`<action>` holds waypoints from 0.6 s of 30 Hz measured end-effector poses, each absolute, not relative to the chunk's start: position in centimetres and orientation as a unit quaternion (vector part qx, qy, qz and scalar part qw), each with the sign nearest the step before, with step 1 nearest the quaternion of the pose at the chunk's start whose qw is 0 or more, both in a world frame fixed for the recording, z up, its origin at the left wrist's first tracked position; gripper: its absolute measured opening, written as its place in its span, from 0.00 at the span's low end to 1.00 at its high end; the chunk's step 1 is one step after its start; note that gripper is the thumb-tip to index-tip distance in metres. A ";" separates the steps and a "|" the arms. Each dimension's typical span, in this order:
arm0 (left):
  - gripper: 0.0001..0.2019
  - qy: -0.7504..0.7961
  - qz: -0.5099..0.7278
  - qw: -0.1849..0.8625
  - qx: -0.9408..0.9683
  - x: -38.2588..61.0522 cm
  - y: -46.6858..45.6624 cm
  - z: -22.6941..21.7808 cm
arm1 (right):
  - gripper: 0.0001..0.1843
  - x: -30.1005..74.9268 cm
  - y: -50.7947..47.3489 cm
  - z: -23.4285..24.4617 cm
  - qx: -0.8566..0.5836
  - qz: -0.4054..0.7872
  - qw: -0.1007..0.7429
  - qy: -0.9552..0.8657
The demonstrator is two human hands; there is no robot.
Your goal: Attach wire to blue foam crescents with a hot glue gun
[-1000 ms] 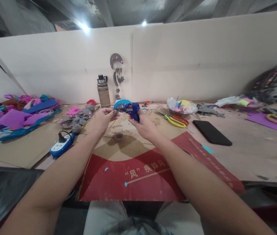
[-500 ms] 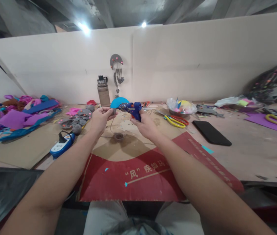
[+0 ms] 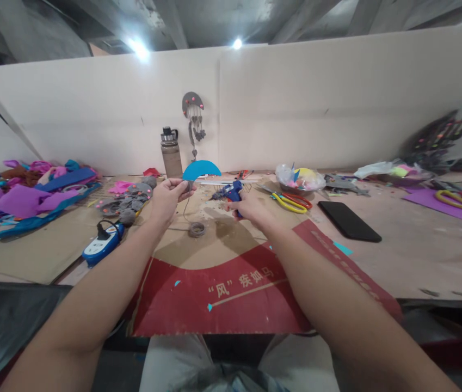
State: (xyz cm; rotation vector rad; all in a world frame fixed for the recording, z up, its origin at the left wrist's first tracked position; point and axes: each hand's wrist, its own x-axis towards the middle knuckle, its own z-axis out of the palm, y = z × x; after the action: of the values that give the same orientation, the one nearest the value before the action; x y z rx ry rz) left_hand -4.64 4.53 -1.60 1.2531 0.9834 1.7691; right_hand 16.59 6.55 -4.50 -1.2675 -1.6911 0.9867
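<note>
My left hand [image 3: 168, 200] is closed, pinching a blue half-moon piece [image 3: 203, 169] at its left end together with a grey strip [image 3: 186, 209]. That strip hangs down to a small grey roll [image 3: 197, 230] on the cardboard [image 3: 173, 247]. My right hand [image 3: 251, 207] has its fingers round the handle of a blue glue gun [image 3: 231, 190], which is low over the cardboard with its nozzle to the left. Whether the gun touches the surface I cannot tell.
Yellow-handled scissors [image 3: 290, 202] and a black phone [image 3: 349, 220] lie to the right. A bottle [image 3: 171, 152] stands at the back, near a hanging grey ornament [image 3: 193, 103]. On the left are a blue power strip [image 3: 103, 244], grey pompom pieces [image 3: 127, 201] and purple felt [image 3: 24, 200].
My right hand has lowered the glue gun away from the blue piece, down and to the right. The blue piece now shows whole, while my left hand has stayed nearly still.
</note>
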 end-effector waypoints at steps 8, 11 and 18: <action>0.09 0.424 0.675 0.260 0.545 -3.2 3.4 -1.4 | 0.11 16.2 5.6 -3.8 -0.542 0.166 0.480 -0.670; 0.06 0.445 0.644 0.180 0.596 -2.5 2.3 -1.2 | 0.13 13.0 4.3 -3.5 -0.385 0.388 0.537 -0.642; 0.04 0.453 0.601 0.100 0.651 -1.7 1.7 -1.2 | 0.20 10.6 2.4 -2.7 -0.218 0.638 0.515 -0.529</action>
State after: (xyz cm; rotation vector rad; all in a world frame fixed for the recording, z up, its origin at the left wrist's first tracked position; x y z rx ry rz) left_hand -1.74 1.65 -1.21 1.9238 1.3378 1.7765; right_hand 10.60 2.37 -2.67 -0.5245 -1.2718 1.5342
